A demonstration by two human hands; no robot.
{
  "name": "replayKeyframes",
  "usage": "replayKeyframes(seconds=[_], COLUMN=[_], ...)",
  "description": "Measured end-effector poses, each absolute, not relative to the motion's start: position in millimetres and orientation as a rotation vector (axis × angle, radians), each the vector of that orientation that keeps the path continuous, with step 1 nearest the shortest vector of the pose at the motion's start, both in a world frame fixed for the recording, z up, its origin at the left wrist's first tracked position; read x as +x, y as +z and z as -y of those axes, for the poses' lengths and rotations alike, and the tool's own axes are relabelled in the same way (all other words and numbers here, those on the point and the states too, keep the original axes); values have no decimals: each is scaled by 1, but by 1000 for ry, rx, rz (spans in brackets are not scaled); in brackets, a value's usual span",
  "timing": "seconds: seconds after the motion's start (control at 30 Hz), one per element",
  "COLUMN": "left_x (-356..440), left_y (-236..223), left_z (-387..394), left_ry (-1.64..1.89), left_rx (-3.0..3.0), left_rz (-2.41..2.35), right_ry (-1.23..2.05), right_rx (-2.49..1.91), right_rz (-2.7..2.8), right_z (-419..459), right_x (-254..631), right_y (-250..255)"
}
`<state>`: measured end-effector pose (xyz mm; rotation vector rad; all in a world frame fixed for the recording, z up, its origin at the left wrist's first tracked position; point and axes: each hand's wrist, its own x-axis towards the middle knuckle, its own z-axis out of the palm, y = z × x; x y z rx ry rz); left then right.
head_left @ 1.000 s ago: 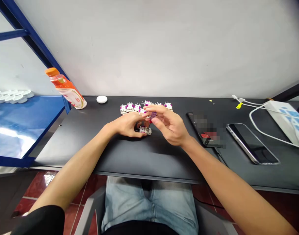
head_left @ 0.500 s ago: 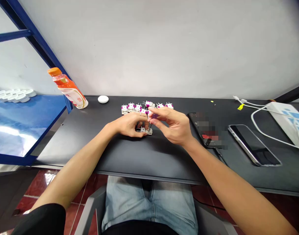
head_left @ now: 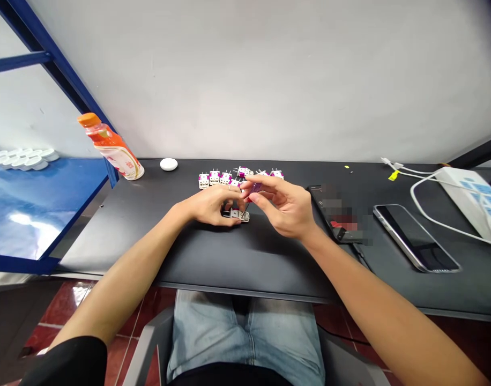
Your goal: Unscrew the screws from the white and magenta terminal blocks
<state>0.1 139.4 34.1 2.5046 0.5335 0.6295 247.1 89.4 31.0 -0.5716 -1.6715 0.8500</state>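
Note:
My left hand (head_left: 211, 205) rests on the dark table, its fingers closed on a small white-and-metal part (head_left: 240, 215) lying flat on the tabletop. In my right hand (head_left: 285, 209), thumb and fingers pinch the translucent purple-and-red handle of a small screwdriver (head_left: 253, 190). Its thin dark shaft slants down to the right end of the part; fingers partly hide where the tip meets it. Just behind the hands stand several small white-and-purple pieces (head_left: 214, 177) with thin prongs pointing up. Some of them are partly covered by my fingers.
A bottle with an orange cap (head_left: 112, 147) and a white oval object (head_left: 169, 164) stand at the back left. On the right lie a dark phone (head_left: 329, 214), a second phone (head_left: 416, 238), white cables (head_left: 420, 206) and a white box (head_left: 470, 198). The wall borders the table's back.
My right fingers have shifted around the screwdriver handle, showing more of its purple and red. My left hand and the part have stayed in place.

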Motion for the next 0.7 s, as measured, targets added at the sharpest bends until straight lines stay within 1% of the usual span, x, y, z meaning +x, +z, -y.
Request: replayKeyframes(seconds=[0.53,0.7], left_x=[1,2], left_y=[35,35], left_z=[-139,-139], left_ry=[585,632], left_rx=[2477,2473], left_rz=[-549,-523], right_ry=[888,891], right_rx=[-524,-527], right_rz=[1769,1788], right_z=[-88,-89], right_x=[251,251], right_y=[40,39])
